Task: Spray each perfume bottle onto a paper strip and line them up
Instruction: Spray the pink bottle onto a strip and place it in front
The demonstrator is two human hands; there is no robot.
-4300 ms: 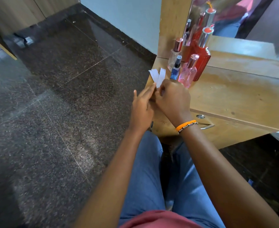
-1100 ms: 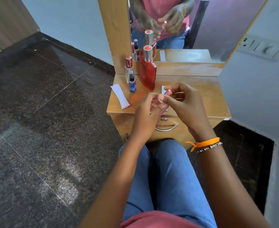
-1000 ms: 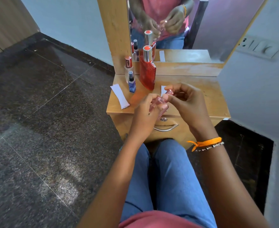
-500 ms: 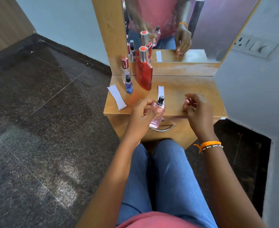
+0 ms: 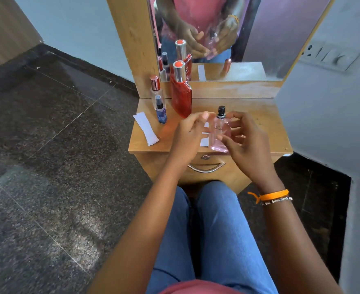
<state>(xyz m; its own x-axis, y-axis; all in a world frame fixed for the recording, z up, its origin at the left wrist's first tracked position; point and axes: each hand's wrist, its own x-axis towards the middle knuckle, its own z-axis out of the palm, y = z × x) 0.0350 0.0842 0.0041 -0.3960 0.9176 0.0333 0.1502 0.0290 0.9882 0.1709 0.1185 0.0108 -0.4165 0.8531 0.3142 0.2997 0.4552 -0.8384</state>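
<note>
My right hand (image 5: pixel 246 143) grips a pink perfume bottle (image 5: pixel 219 132), upright above the front of the wooden dresser (image 5: pixel 261 117); its black sprayer is uncapped. To the bottle's left, my left hand (image 5: pixel 188 135) has its fingers spread and holds nothing. A white paper strip (image 5: pixel 204 142) lies on the dresser between and under my hands. More white paper strips (image 5: pixel 146 131) lie at the left edge. At the back left stand a tall red bottle (image 5: pixel 181 98), a clear bottle with a rose cap (image 5: pixel 156 90) and a small blue bottle (image 5: pixel 161 113).
A mirror (image 5: pixel 259 28) rises behind the dresser; its reflection shows a rose cap standing on the top, hidden from me by my right hand. A drawer handle (image 5: pixel 205 169) is below the front edge. Dark stone floor lies left; a wall with sockets (image 5: pixel 331 57) stands right.
The pink bottle has passed from my left hand to my right hand. The cap has left my right hand. My left hand has let go and spread its fingers.
</note>
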